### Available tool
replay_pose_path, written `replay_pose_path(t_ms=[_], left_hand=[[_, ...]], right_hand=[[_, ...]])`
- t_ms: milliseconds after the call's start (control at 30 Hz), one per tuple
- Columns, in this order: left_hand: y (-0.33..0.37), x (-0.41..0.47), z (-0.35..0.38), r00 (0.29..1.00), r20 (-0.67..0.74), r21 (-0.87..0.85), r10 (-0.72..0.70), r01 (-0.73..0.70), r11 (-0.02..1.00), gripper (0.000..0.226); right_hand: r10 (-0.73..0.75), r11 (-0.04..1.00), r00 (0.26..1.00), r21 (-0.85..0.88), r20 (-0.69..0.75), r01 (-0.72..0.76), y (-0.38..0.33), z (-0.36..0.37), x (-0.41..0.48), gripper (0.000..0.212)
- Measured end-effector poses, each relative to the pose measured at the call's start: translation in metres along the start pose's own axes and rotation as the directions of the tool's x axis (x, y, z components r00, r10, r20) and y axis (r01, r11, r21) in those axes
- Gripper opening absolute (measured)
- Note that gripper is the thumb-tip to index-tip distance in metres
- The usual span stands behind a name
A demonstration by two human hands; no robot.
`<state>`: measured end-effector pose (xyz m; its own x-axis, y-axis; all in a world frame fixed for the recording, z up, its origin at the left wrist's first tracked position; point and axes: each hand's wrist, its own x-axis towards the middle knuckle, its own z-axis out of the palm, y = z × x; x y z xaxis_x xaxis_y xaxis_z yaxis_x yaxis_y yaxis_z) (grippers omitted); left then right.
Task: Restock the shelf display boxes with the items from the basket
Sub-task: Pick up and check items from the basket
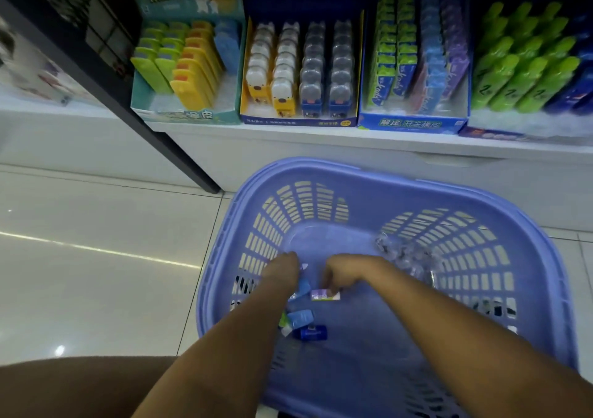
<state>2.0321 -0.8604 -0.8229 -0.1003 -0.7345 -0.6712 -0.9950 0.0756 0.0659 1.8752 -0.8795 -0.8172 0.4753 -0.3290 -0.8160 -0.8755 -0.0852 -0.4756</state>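
Observation:
A lavender plastic basket stands on the floor below the shelf. Both my arms reach down into it. My right hand is curled and pinches a small purple-and-white packet at the basket's bottom. My left hand is down beside a light blue packet; its fingers are hidden, so its grip cannot be made out. Further small packets lie near my left forearm: a blue one and a dark blue one. Clear plastic packs lie at the basket's right side.
On the white shelf stand display boxes: a teal one with green and yellow items, a dark blue one with animal-shaped items, a blue one with green, blue and purple packets, and green bottles at right. A dark post slants left.

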Motion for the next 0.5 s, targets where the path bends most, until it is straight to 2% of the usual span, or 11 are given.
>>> replay_pose_path(t_ms=[67, 133, 200, 233, 300, 400, 467, 500], left_hand=[[0.002, 0.001, -0.003, 1.0, 0.024, -0.042, -0.017, 0.018, 0.999, 0.029], [0.008, 0.0, -0.013, 0.997, 0.068, -0.145, -0.027, 0.036, 0.989, 0.024], [0.014, -0.001, -0.032, 0.991, 0.126, -0.354, -0.043, 0.086, 0.931, 0.015], [0.017, -0.001, -0.042, 0.985, 0.163, -0.503, -0.047, 0.124, 0.856, 0.02], [0.021, -0.007, -0.067, 0.977, 0.213, -0.758, -0.013, 0.173, 0.628, 0.017], [0.022, -0.032, -0.105, 0.985, 0.138, -0.925, 0.101, 0.091, 0.37, 0.003], [0.024, -0.048, -0.129, 0.985, 0.054, -0.96, 0.163, 0.007, 0.28, 0.007], [0.024, -0.056, -0.14, 0.983, 0.02, -0.959, 0.181, -0.032, 0.28, 0.008]], right_hand=[[0.019, 0.998, 0.997, 0.05, 0.081, -0.024, 0.006, -0.02, -0.009, 0.028], [0.035, 0.967, 0.998, 0.25, 0.06, -0.049, 0.009, -0.034, -0.018, 0.021], [-0.01, 0.889, 0.999, 0.459, 0.054, -0.016, 0.007, -0.047, -0.034, 0.008], [-0.049, 0.836, 0.998, 0.548, 0.038, 0.02, 0.004, -0.054, -0.044, 0.009], [-0.134, 0.719, 0.991, 0.685, -0.029, 0.117, -0.003, -0.069, -0.065, 0.017], [-0.259, 0.593, 0.96, 0.767, -0.108, 0.246, -0.013, -0.088, -0.107, 0.036], [-0.314, 0.582, 0.933, 0.74, -0.176, 0.336, -0.019, -0.1, -0.138, 0.048], [-0.328, 0.578, 0.915, 0.717, -0.234, 0.39, -0.021, -0.107, -0.154, 0.045]])
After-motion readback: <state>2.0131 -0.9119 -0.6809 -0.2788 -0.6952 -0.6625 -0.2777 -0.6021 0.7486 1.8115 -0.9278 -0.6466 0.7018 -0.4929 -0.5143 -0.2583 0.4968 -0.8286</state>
